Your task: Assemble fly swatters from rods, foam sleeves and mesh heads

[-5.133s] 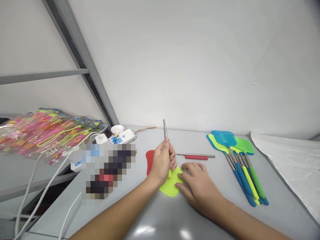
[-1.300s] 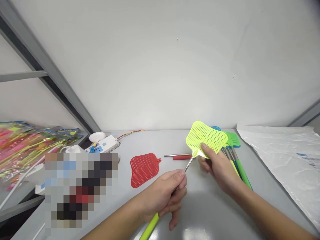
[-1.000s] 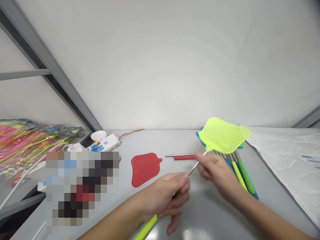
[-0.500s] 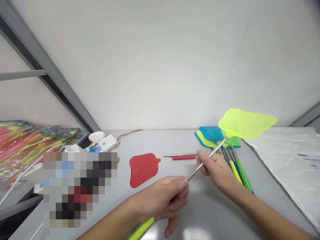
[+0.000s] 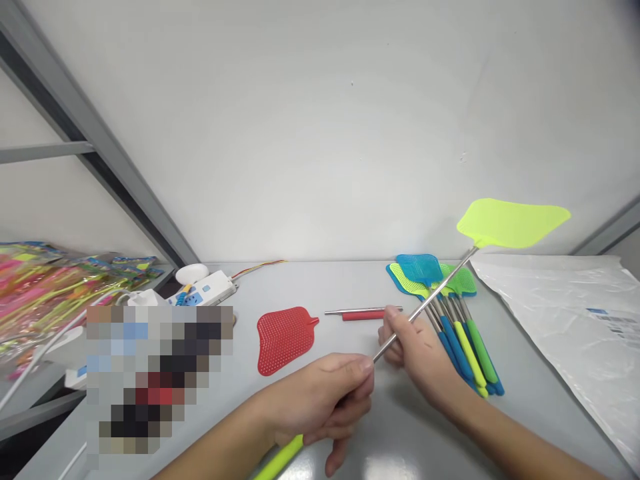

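Head view: L hand is wrapped round a lime swatter low on its metal shaft, holding it aslant above the gray table, nearer the wearer than the red swatter head & reaching up well to its R. R hand, also R of the red head, is curled at the shaft; can't tell if it pinches it or just steadies it. Progress, as judged: lime one looks done, w/ flat head on one end & lime grip on the other. Pile of blue, lime & green swatters, well R of the red head, looks assembled too. Not done: red head lies loose, w/ a metal rod & red grip just R of it, apart from it; whether those two are joined or only side by side, hard to say. Hidden/cut off: lime grip runs out of frame at bottom; R hand blocks red grip's R end; pile overlaps, no sure count. Pixelated patch L of red head: unreadable. Packs farther L: cut by frame edge, blurry. Print on white plastic sheet, far R of red head: too small to read.
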The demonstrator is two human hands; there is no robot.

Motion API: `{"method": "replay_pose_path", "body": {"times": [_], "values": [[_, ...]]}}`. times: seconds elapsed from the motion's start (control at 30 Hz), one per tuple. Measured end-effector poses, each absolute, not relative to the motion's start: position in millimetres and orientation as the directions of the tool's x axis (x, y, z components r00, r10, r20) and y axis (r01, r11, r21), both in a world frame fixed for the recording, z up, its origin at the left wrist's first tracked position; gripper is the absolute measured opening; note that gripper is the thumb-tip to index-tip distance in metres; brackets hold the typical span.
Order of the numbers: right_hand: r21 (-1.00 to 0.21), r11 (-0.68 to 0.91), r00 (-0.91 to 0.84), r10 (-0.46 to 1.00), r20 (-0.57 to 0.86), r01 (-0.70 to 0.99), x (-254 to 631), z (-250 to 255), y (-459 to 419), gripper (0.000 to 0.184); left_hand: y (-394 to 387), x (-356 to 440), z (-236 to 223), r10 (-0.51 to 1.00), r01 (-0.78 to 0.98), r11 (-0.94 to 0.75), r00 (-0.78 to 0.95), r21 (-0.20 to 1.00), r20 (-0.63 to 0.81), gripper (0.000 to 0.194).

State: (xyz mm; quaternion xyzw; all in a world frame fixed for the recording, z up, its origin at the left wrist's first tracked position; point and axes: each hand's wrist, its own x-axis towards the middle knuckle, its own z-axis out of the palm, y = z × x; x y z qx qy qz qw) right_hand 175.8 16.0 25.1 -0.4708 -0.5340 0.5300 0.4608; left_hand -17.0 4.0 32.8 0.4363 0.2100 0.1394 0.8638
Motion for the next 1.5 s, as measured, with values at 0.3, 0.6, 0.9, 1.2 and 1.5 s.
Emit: {"method": "replay_pose_path", "body": {"times": [0.3, 0.6, 0.9, 1.2, 1.5], "values": [[-0.995, 0.097, 0.081, 0.992, 0.098, 0.017, 213, 38, 38, 0.054, 5, -16, 33, 0.419, -0.032, 0.578, 0.869, 0.815, -0.263, 0.036], [-0.993, 0.039, -0.124, 0.992, 0.025, 0.109, 184, 31, 19, 0.053, 4, -15, 33, 0.459, -0.063, 0.559, 0.854, 0.827, -0.245, 0.035], [-0.997, 0.062, 0.099, 0.993, 0.066, 0.037, 206, 41, 32, 0.053, 2, -14, 33, 0.446, -0.032, 0.552, 0.856, 0.833, -0.263, 0.036], [-0.983, 0.049, 0.004, 0.999, 0.051, 0.178, 205, 41, 30, 0.056, 5, -16, 34, 0.444, -0.037, 0.525, 0.864, 0.85, -0.236, 0.037], [-0.999, 0.036, 0.05, 0.998, 0.035, -0.023, 189, 35, 23, 0.054, 6, -18, 35, 0.433, 0.005, 0.5, 0.865, 0.866, -0.255, 0.037]]}}
